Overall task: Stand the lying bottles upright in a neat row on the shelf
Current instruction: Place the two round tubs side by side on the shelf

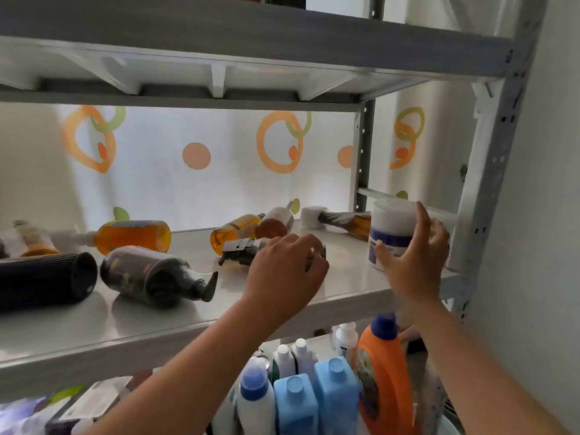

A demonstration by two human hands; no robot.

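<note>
A white tub with a blue label point(390, 229) stands upright at the right end of the white shelf point(157, 321); my right hand point(411, 262) grips its side. My left hand point(285, 268) closes around a dark spray bottle point(240, 251) lying mid-shelf. Several bottles lie on their sides: a dark pump bottle point(147, 274), a black cylinder point(47, 281), an orange pump bottle point(131, 235), an amber bottle point(233, 232), a brown-capped bottle point(276, 222), a white-capped dark bottle point(339, 219) and one at the far left point(29, 238).
The grey metal upright point(492, 183) stands just right of the tub, and the shelf above point(251, 42) hangs low overhead. On the shelf below are an orange detergent jug point(384, 378), blue bottles point(314, 400) and small white bottles point(292, 356).
</note>
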